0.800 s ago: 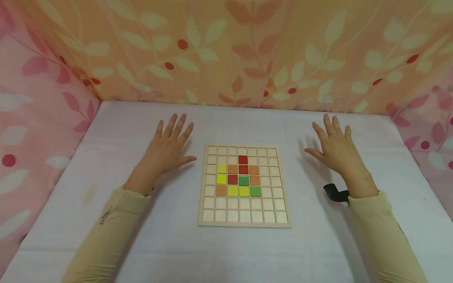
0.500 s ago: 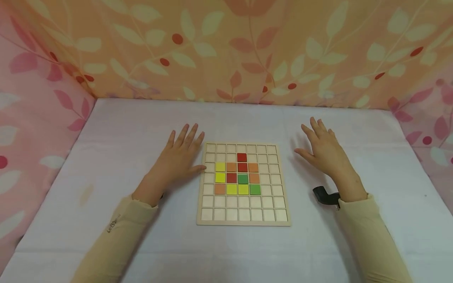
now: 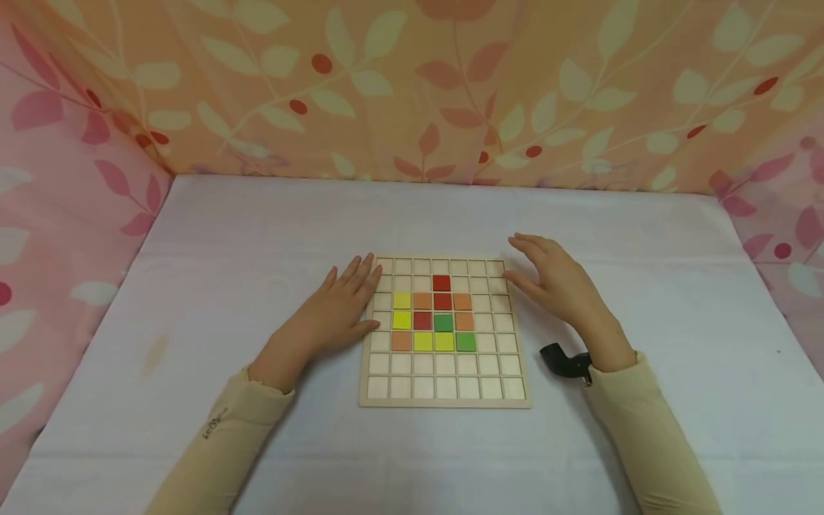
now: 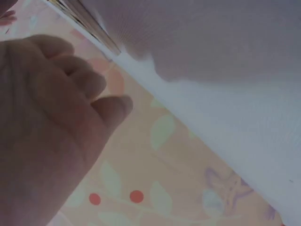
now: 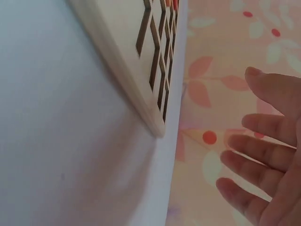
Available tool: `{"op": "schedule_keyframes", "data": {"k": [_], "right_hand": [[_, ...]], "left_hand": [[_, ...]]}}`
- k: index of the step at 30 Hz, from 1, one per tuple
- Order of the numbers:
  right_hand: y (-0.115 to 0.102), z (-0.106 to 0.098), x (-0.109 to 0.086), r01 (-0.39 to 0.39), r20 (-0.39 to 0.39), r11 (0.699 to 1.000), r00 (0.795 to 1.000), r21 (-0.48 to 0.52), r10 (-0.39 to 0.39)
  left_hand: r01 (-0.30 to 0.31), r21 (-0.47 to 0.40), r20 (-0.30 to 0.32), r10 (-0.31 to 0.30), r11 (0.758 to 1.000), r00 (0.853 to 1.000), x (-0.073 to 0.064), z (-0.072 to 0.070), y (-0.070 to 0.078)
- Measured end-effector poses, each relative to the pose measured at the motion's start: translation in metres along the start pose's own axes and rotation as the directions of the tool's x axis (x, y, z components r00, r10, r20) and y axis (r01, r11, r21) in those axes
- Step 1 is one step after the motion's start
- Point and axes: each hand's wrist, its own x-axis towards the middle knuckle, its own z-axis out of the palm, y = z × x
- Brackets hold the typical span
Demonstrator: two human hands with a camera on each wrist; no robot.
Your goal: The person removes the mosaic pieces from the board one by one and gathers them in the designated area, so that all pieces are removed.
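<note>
A square wooden grid board (image 3: 444, 403) lies on the white cloth, with several coloured tiles set in its middle cells. Red tiles (image 3: 441, 283) top the group; yellow tiles (image 3: 402, 300), orange tiles (image 3: 462, 301) and green tiles (image 3: 466, 342) sit below. My left hand (image 3: 325, 315) is at the board's left edge, its fingertips and thumb overlapping the rim in the head view. At the upper right edge, my right hand (image 3: 560, 286) has its fingers slightly bent and its thumb tip right by the rim. In the right wrist view, nothing lies between the right hand's (image 5: 270, 155) fingers.
White cloth (image 3: 444, 465) covers the table. An orange leaf-patterned curtain (image 3: 380, 93) closes off the back, with pink patterned cloth (image 3: 51, 236) along the sides. A black band piece (image 3: 565, 361) sticks out from the right wrist.
Both hands have moved inward and toward me, from apart on either side to the board's left and right edges. The tiles keep their cells.
</note>
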Motion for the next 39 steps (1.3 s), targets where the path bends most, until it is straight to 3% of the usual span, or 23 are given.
{"op": "schedule_keyframes", "data": {"k": [8, 13, 20, 27, 33, 39], "right_hand": [[-0.016, 0.014, 0.013, 0.041, 0.071, 0.977, 0.996, 0.207, -0.057], [-0.027, 0.022, 0.022, 0.069, 0.092, 0.950, 0.991, 0.304, -0.101], [-0.036, 0.031, 0.033, 0.048, 0.169, 0.931, 0.979, 0.363, -0.117], [-0.041, 0.044, 0.042, -0.022, 0.278, 0.939, 0.957, 0.343, -0.079], [-0.044, 0.046, 0.048, 0.016, 0.269, 0.950, 0.957, 0.313, -0.105], [-0.041, 0.048, 0.052, 0.059, 0.247, 0.959, 0.960, 0.278, -0.131]], "left_hand": [[-0.038, -0.059, 0.092, 0.043, 0.998, 0.995, 0.000, 0.001, 0.000], [-0.047, -0.071, 0.092, 0.054, 0.996, 0.994, 0.000, 0.003, 0.000], [-0.040, -0.087, 0.100, 0.049, 0.995, 0.994, 0.000, 0.002, 0.001], [-0.037, -0.071, 0.146, 0.047, 0.997, 0.988, -0.010, 0.005, 0.010], [-0.043, -0.036, 0.127, 0.048, 0.998, 0.991, -0.016, 0.007, 0.018], [-0.038, -0.169, 0.161, 0.066, 0.985, 0.985, -0.014, 0.008, 0.012]]}}
